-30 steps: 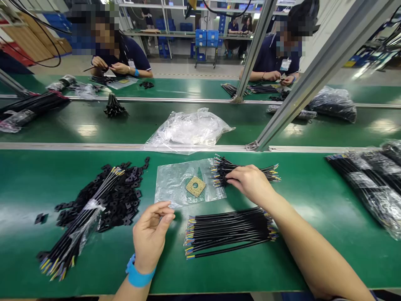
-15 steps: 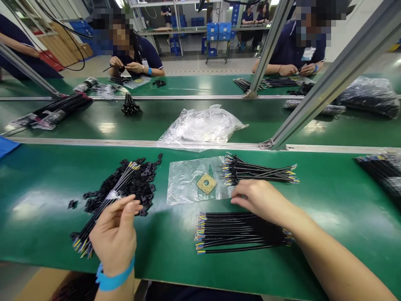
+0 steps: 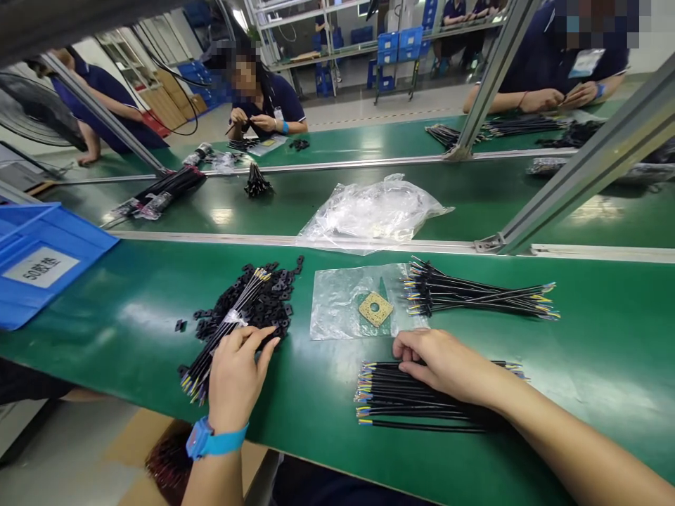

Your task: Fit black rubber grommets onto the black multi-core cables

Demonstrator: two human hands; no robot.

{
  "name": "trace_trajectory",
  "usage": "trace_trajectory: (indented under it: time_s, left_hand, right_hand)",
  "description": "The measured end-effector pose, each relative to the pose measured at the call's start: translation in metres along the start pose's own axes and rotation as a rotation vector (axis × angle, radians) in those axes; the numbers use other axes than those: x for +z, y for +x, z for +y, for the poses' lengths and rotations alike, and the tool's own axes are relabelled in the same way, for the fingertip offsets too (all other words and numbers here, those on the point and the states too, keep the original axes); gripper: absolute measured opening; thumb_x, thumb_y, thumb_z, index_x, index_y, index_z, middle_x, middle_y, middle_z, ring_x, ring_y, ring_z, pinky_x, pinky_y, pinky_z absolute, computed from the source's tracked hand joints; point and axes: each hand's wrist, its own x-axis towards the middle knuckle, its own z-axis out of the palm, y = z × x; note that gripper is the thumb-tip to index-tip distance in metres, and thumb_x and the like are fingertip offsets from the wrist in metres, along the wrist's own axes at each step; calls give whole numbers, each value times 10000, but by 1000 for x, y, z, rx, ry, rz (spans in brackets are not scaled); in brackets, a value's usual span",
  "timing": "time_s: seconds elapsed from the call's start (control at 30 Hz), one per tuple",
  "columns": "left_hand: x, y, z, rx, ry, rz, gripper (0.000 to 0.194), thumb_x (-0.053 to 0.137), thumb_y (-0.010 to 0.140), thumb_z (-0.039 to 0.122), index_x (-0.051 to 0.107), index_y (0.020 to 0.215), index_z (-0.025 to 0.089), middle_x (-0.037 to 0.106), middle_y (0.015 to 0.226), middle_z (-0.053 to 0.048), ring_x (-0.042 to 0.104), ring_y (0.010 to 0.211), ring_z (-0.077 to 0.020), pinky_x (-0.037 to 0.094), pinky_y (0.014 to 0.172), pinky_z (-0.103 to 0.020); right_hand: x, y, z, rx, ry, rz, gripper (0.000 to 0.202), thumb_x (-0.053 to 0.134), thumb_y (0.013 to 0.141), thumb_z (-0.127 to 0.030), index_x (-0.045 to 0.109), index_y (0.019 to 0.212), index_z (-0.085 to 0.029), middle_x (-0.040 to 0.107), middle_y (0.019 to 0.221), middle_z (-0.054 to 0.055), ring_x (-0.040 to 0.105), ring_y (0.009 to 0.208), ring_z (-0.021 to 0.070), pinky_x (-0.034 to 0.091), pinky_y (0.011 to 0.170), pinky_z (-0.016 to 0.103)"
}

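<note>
My left hand [image 3: 238, 372], a blue band on its wrist, is at the near edge of a pile of small black plastic clips [image 3: 274, 299]. Its thumb and forefinger are apart, and no held piece shows. Beside it, a taped bundle of thin black cables [image 3: 214, 344] lies over the clips. My right hand [image 3: 429, 358] hovers over or touches a row of black cables [image 3: 401, 393] with coloured wire ends. Its fingers are loosely bent, the thumb a little apart, with nothing visible between them. Behind it lie cables with black clips near their left ends [image 3: 474, 292].
A yellowish square pad with a hole [image 3: 375, 309] rests on a clear plastic bag [image 3: 330, 306]. Further back lies a crumpled clear bag [image 3: 374, 211] by the metal rail. A blue bin [image 3: 79, 246] stands at left; a metal post [image 3: 580, 147] slants at right. Co-workers sit opposite.
My left hand has moved forward to the clips, its fingers spreading. My right hand has come back from the clipped cables to the near cable row. The view has swung left.
</note>
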Motion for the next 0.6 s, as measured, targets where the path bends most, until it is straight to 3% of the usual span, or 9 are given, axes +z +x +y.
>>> trace_trajectory:
  time_s: [0.13,0.3,0.43,0.6]
  left_hand:
    - [-1,-8,3,14,141,-29,484,517,992,615,717,878,189,729,840,-100,665,766,-288,480,740,-389]
    - [4,-14,7,-98,139,-61,423,520,1002,566,703,949,189,760,793,-91,710,713,-284,455,631,-352]
    - [4,-16,5,-150,14,-116,351,491,996,488,704,955,211,776,800,-79,725,680,-275,462,586,-338]
    - [-3,-21,-1,-114,-112,-191,345,520,952,458,747,1039,212,801,912,-83,751,716,-267,518,617,-338]
  right_hand:
    - [2,2,6,-74,30,149,123,616,951,-130,675,1019,-214,717,908,19,677,821,180,501,754,289]
    - [15,14,24,-82,-211,468,144,568,993,-139,659,1088,-197,696,1016,61,686,905,204,556,818,322]
    - [26,20,29,-60,-400,496,171,578,989,-101,670,1099,-194,674,984,60,662,909,209,547,787,303]
    - [25,20,20,-60,-568,450,235,598,940,-13,686,1067,-190,667,976,59,624,869,196,511,742,275]
